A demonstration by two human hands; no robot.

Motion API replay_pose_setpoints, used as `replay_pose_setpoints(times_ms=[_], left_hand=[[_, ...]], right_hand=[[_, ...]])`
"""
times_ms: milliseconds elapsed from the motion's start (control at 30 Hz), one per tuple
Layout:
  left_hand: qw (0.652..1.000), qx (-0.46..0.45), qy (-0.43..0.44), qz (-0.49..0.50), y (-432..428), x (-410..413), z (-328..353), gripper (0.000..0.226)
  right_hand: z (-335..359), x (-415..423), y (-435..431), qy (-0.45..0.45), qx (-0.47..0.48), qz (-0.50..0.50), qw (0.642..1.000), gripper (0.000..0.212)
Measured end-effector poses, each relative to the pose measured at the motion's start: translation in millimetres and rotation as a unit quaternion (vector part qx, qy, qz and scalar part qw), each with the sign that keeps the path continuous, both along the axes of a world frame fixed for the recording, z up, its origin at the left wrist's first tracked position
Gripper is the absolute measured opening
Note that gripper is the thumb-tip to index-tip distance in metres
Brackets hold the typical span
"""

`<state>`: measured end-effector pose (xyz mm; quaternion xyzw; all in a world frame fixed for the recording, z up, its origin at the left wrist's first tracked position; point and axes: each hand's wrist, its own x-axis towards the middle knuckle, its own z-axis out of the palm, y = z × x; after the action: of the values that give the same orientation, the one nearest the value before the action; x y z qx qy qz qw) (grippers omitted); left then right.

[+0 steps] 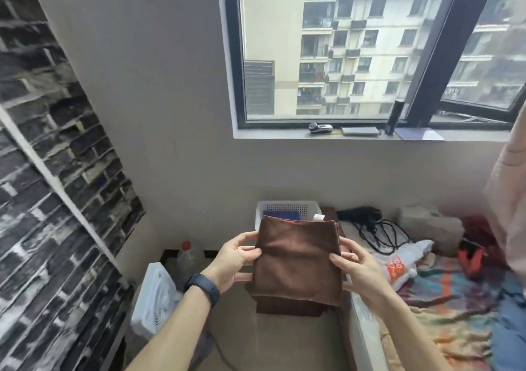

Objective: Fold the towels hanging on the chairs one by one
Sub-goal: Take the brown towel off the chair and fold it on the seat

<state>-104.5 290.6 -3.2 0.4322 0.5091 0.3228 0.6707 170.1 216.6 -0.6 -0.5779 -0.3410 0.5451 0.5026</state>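
Observation:
A brown towel [297, 262], folded into a rectangle, hangs upright in the air in front of me. My left hand [233, 259] pinches its left edge, thumb on the front and fingers behind. My right hand [358, 268] grips the right edge the same way. A darker folded layer shows below the towel's bottom edge. No chair is in view.
A white basket [284, 209] stands behind the towel against the wall. A white fan [155, 302] and a plastic bottle [187, 259] are at the lower left. A bed with a colourful blanket [455, 299], black cables [378, 232] and a plastic bag [404, 262] lies to the right.

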Motion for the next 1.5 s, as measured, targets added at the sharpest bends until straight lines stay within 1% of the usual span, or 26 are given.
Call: replay_pose_setpoints(times_ms=[233, 467, 667, 833, 900, 967, 1067, 1133, 1300, 1500], left_hand=[[0.998, -0.063, 0.027, 0.017, 91, 40, -50, 0.034], [0.991, -0.126, 0.045, 0.025, 186, 54, -114, 0.035], [0.973, -0.217, 0.081, 0.020, 254, 64, -166, 0.032], [0.960, -0.249, 0.123, 0.022, 311, 69, -193, 0.026], [0.958, -0.241, 0.153, 0.023, 333, 70, -210, 0.025], [0.955, -0.225, 0.192, 0.024, 354, 72, -233, 0.030], [0.946, -0.186, 0.266, 0.007, 378, 79, -241, 0.027], [0.939, -0.161, 0.303, 0.000, 393, 85, -248, 0.031], [0.903, -0.112, 0.413, -0.035, 411, 98, -266, 0.038], [0.856, -0.054, 0.508, -0.077, 417, 116, -277, 0.038]], right_hand=[[-43, 35, 103, -0.012, -0.076, 0.016, 0.997, 0.034], [-103, 47, 209, -0.035, -0.158, 0.026, 0.986, 0.031], [-166, 50, 289, -0.075, -0.259, 0.031, 0.963, 0.031], [-196, 45, 343, -0.092, -0.306, 0.036, 0.947, 0.027], [-213, 44, 365, -0.104, -0.309, 0.041, 0.945, 0.030], [-228, 43, 386, -0.112, -0.316, 0.041, 0.941, 0.030], [-252, 43, 415, -0.118, -0.323, 0.048, 0.938, 0.033], [-266, 44, 432, -0.125, -0.326, 0.053, 0.935, 0.035], [-292, 49, 455, -0.130, -0.332, 0.038, 0.934, 0.038], [-315, 54, 459, -0.122, -0.324, 0.034, 0.937, 0.040]])
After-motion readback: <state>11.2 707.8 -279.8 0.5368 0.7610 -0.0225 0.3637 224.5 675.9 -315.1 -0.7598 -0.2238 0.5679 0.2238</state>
